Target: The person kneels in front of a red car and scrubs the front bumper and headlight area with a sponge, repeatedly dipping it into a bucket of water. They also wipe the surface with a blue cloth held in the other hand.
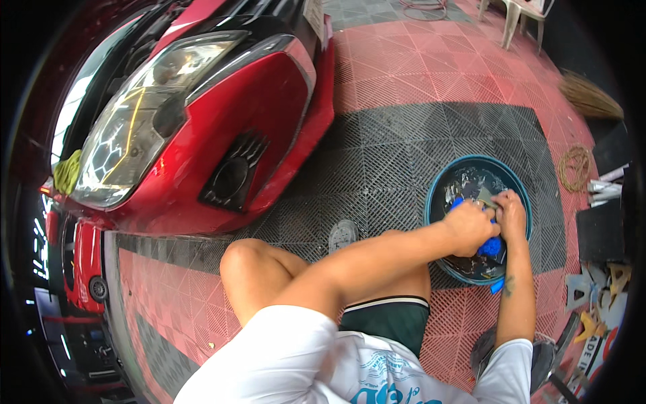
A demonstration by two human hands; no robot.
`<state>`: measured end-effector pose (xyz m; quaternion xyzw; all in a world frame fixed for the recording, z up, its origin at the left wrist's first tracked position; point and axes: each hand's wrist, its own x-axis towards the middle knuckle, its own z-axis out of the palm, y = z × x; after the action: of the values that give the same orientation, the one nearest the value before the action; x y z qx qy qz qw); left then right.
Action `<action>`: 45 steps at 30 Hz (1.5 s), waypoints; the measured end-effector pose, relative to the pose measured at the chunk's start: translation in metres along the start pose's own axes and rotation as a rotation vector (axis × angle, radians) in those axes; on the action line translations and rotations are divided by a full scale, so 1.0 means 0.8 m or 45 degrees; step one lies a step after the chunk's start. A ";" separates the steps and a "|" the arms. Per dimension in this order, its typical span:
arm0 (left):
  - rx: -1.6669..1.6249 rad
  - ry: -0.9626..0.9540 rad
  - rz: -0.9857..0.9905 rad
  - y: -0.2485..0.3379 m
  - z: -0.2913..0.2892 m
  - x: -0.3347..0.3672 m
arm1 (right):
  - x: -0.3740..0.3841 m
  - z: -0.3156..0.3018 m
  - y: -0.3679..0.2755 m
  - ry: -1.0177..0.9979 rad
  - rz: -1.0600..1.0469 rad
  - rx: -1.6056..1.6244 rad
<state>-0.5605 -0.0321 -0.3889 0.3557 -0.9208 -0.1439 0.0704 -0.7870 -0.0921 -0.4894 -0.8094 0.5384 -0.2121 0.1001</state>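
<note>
Both hands are over a round bucket (431,209) with a blue rim, dark inside and with wet-looking reflections. My left hand (471,227) is closed in a fist above its middle. Bright blue material (490,247) shows on both sides of that fist; what the fingers hold is mostly hidden. My right hand (511,214) meets it from the right, fingers bent in a pinch. A small grey-green flat piece (486,197) sticks out between the two hands, at the right fingertips.
At the left stands a red car front with a hazy headlight (128,121) and a yellow-green cloth (67,172) beside it. Grey and pink grid tiles (383,161) cover the floor. To the right are a coiled rope (574,168), a broom (589,97) and a black box (601,232).
</note>
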 end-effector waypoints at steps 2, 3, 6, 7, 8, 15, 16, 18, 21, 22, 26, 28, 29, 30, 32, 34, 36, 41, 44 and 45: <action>0.016 -0.409 -0.232 -0.003 0.052 0.018 | 0.000 0.009 -0.011 -0.042 0.010 -0.041; -0.018 -0.432 -0.305 -0.005 0.058 0.020 | -0.002 0.011 -0.016 -0.068 0.030 -0.072; -0.114 -0.587 -0.473 -0.002 0.052 0.029 | 0.006 0.004 -0.020 0.032 0.210 0.121; -0.157 -0.589 -0.502 -0.002 0.053 0.030 | 0.006 0.000 -0.020 0.066 0.309 0.224; -0.205 -0.582 -0.534 0.000 0.053 0.030 | 0.006 -0.007 -0.016 0.071 0.219 0.163; -0.218 -0.569 -0.614 -0.011 0.106 0.025 | 0.002 -0.003 -0.007 -0.065 0.144 0.043; -0.246 -0.577 -0.646 -0.014 0.113 0.025 | 0.001 0.002 -0.007 -0.108 0.068 -0.008; -0.259 -0.471 -0.716 -0.013 0.120 0.020 | 0.005 -0.003 -0.027 -0.066 0.202 -0.005; -0.449 -0.549 -0.939 -0.001 0.070 0.037 | 0.000 -0.013 -0.016 0.016 0.267 0.025; -0.524 -0.474 -0.961 0.002 0.057 0.042 | -0.002 -0.020 -0.009 0.014 0.261 0.023; -0.767 -0.050 -1.052 0.007 -0.009 0.025 | 0.000 0.007 0.006 0.091 0.141 0.007; -1.173 0.149 -1.031 -0.004 -0.029 0.014 | -0.003 0.007 -0.009 0.143 0.122 -0.001; -1.368 0.257 -1.002 -0.011 -0.041 0.008 | -0.003 0.005 -0.022 0.177 0.114 0.012; -1.628 0.359 -0.985 -0.017 -0.053 0.005 | -0.002 0.003 -0.021 0.089 0.157 0.022; -2.088 0.608 -0.816 -0.032 -0.072 -0.001 | 0.003 0.001 -0.024 0.028 0.160 -0.008; -2.429 0.748 -0.743 -0.038 -0.117 -0.021 | 0.003 -0.003 -0.017 0.072 0.082 0.074; -2.629 0.759 -0.526 -0.066 -0.153 -0.048 | 0.006 0.012 -0.004 0.253 -0.125 0.198; -2.375 1.139 -0.398 -0.091 -0.300 -0.171 | 0.006 0.015 0.001 -0.147 0.245 0.343; -1.792 1.371 -0.620 -0.107 -0.404 -0.256 | 0.013 0.011 0.001 -0.246 0.378 0.346; -1.587 1.386 -0.689 -0.100 -0.443 -0.283 | 0.013 0.020 0.025 -0.152 0.319 0.456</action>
<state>-0.2606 -0.0121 -0.0844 0.4781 -0.3963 -0.4435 0.6462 -0.7931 -0.1109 -0.5088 -0.7165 0.5818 -0.2420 0.2993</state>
